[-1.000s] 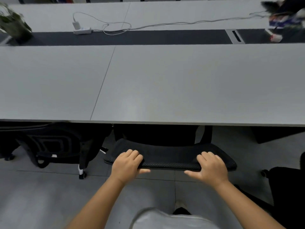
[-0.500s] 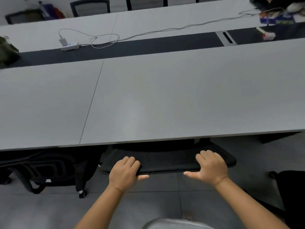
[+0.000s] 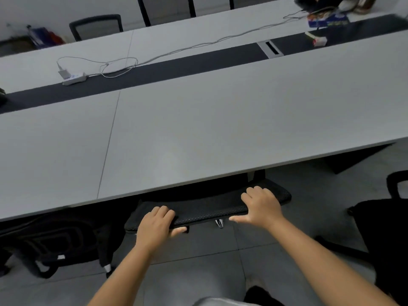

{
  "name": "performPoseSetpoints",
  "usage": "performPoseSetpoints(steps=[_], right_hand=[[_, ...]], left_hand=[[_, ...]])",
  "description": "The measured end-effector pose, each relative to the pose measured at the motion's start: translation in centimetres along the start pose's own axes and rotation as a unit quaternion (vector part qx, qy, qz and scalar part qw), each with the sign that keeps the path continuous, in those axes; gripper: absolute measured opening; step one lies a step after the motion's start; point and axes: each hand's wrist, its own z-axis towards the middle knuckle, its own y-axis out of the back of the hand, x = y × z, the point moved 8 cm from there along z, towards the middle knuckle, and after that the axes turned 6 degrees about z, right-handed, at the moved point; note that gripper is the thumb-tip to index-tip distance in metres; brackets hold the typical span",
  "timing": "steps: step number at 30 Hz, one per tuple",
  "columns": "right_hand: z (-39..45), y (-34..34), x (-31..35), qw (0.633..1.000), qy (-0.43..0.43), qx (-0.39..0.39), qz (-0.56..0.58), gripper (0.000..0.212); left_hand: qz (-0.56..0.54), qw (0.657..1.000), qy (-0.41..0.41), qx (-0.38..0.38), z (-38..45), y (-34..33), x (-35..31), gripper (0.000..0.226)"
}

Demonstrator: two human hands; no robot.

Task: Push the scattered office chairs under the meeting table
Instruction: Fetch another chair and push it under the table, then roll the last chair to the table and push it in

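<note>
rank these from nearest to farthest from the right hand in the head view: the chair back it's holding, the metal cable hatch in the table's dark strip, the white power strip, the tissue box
From the right hand:
1. Chair back, under its fingers at the table's near edge.
2. Metal cable hatch, straight ahead in the dark strip.
3. Tissue box, far right. The white power strip, far left, lies about as far, too close to call.

The table (image 3: pixel 220 129) hides most of the black chair (image 3: pixel 209 208); only its top edge shows. Another chair (image 3: pixel 388 235) is cut off on the right. The things at the far right corner (image 3: pixel 326 9) are too blurry to name
</note>
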Motion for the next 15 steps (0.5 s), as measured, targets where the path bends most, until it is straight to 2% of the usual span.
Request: performPoseSetpoints(steps=[2, 4, 6, 8, 10, 13, 15], right_hand=[[-1.0, 0.7, 0.2, 0.999, -0.040, 0.006, 0.014, 0.065], [-3.2, 1.4, 0.5, 0.989, -0.135, -0.010, 0.054, 0.065], [-6.8, 1.7, 1.2, 0.960, -0.235, -0.043, 0.147, 0.070], [-11.8, 1.7, 2.2, 0.909, -0.325, -0.057, 0.253, 0.081], [-18.1, 1.6, 3.3, 0.860, -0.395, -0.087, 0.311, 0.078], [-28.8, 2.3, 5.3, 0.794, -0.498, -0.103, 0.333, 0.068], [-35.9, 2.5, 6.7, 0.768, -0.533, -0.113, 0.336, 0.077]], left_hand=[[-0.029, 0.999, 0.003, 0.039, -0.2, 0.9, -0.5, 0.078], [-0.091, 0.995, 0.002, 0.028, -0.5, 2.7, -2.0, 0.075], [-0.193, 0.981, -0.016, 0.005, -1.0, 4.0, -4.8, 0.063], [-0.299, 0.953, -0.058, 0.002, -2.4, 4.4, -8.5, 0.043], [-0.394, 0.912, -0.084, 0.078, -4.3, 3.9, -13.0, 0.033], [-0.496, 0.824, -0.064, 0.267, -9.1, 2.6, -20.3, 0.028], [-0.526, 0.770, -0.056, 0.356, -12.4, 2.3, -24.6, 0.030]])
